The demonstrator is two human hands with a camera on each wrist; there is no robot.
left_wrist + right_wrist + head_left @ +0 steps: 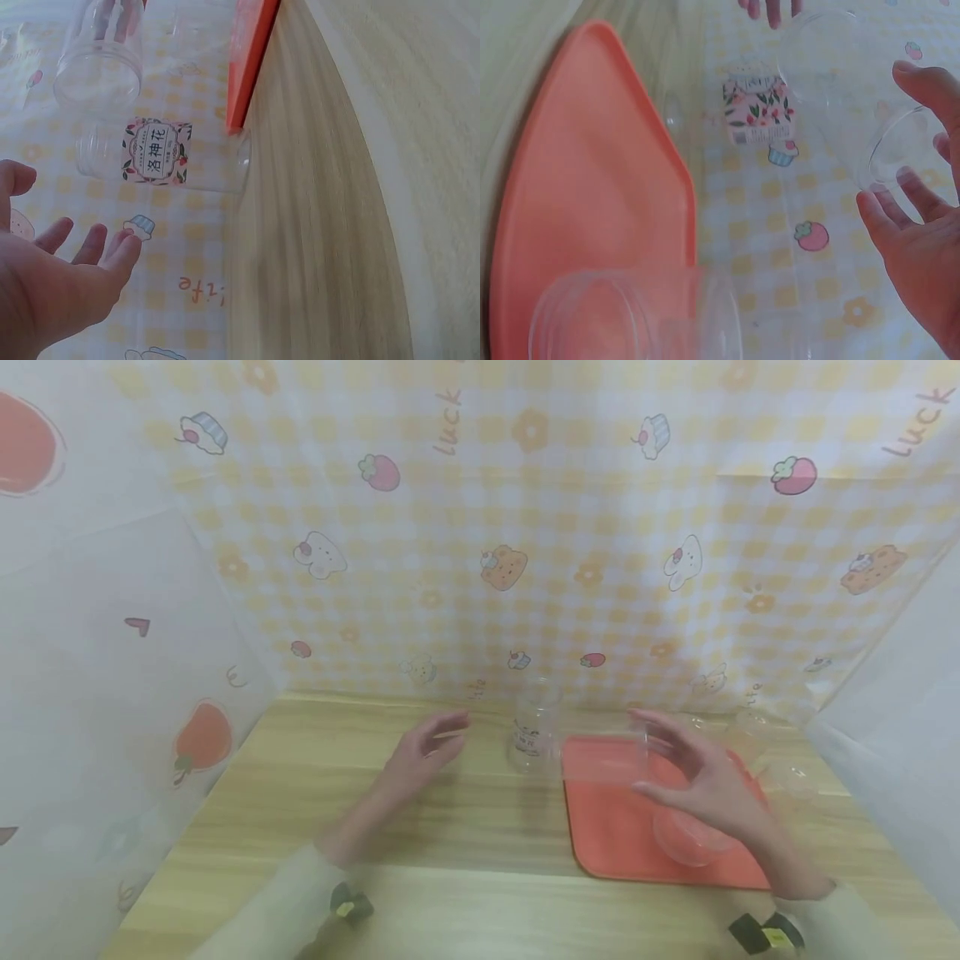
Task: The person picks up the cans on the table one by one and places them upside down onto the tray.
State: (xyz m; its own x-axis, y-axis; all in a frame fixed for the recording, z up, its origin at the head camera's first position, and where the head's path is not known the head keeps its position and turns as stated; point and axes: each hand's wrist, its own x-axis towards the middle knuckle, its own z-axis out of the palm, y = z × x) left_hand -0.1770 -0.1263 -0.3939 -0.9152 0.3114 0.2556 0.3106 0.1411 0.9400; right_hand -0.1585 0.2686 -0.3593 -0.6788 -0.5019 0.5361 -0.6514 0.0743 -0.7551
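Observation:
My right hand (701, 777) holds one end of a clear plastic jar (600, 758) lying sideways in the air above the tray. Thumb and fingers are spread wide around that end, and the jar's other end points toward the left hand (416, 760). The left hand is apart from everything, its fingers loosely bent with nothing between them. Between the hands, a second clear jar (214, 161) with a flowered label (157, 154) stands upright on the table near the back cloth. In the right wrist view the held jar (832, 97) partly overlaps the scene behind it.
A red-orange tray (611, 847) lies on the wooden table (450, 827), right of the middle. On it sits a clear container (690, 839). More clear containers, such as one at the right (797, 777), stand beyond the tray. A checked cloth (525, 518) hangs behind.

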